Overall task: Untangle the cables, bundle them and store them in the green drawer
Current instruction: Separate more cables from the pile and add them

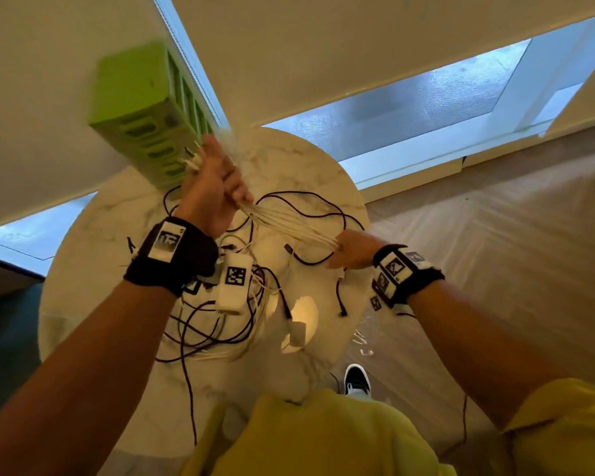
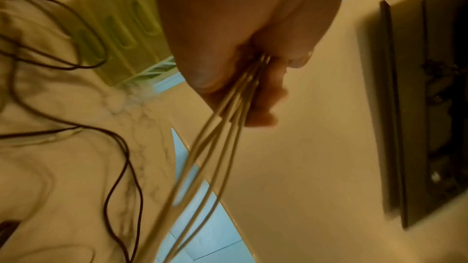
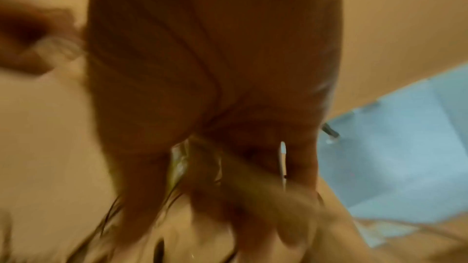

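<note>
1. The left hand is holding a folded bundle of white cable strands up above the round marble worktop, with its grip closed around them; the left wrist view is showing the strands fanning out from between the curled fingers.
2. The right hand is taking the far end of the same strands, well apart from the left, so the white lengths are running taut between the two. Its fingers appear curled on them in the head view, though the right wrist view is too blurred to confirm how tight that grip is.
3. Holding the strands stretched this way is probably serving to even up the loops and keep them clear of the pile below before they are bundled.
4. The dark cables are lying loose and crossed over the worktop, mixed with more white cable and a white adapter block, so most of the untangling looks undone.
5. One dark lead is hanging off the near edge of the worktop, toward the floor.
6. The green drawer unit is standing at the back of the worktop, just behind the raised left hand; whether any drawer is open cannot be told.
</note>
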`<state>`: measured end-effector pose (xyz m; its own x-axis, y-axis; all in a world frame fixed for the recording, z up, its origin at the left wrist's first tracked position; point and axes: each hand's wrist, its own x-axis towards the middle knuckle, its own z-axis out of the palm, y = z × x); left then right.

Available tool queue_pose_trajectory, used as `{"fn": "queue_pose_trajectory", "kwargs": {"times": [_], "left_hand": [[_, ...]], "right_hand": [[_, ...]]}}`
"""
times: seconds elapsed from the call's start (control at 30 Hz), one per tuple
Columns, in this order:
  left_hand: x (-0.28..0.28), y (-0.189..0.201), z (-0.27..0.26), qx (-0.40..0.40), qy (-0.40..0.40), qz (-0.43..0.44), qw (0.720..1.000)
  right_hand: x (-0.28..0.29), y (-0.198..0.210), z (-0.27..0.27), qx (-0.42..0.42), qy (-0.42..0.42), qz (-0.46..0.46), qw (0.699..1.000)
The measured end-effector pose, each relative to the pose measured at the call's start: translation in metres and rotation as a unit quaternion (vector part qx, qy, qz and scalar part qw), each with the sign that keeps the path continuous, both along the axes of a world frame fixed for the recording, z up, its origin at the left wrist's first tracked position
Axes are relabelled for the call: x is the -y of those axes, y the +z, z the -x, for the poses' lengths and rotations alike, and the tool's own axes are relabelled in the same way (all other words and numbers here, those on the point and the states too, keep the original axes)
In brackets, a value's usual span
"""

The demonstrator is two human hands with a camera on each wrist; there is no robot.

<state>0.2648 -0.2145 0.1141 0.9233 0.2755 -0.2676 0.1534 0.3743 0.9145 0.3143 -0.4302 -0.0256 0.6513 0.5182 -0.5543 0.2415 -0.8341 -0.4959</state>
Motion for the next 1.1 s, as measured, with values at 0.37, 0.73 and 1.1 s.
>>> {"fn": "queue_pose_trajectory", "kwargs": {"times": [0.37,0.73,1.1], "left_hand": [[-0.051,-0.015,0.051,-0.045,-0.078,0.013,0.996],[-0.06,-0.012,0.053,-0.015,-0.011,0.037,0.999],[-0.039,-0.026,0.063,-0.002,0.005,0.062,0.998]], "right_hand": [[-0.012,-0.005,0.001,0.032,0.1,0.107,0.989],[-0.035,0.021,-0.015,0.049,-0.019,-0.067,0.996],[-0.094,0.122,0.042,-0.164,-0.212,-0.521,0.81]]}}
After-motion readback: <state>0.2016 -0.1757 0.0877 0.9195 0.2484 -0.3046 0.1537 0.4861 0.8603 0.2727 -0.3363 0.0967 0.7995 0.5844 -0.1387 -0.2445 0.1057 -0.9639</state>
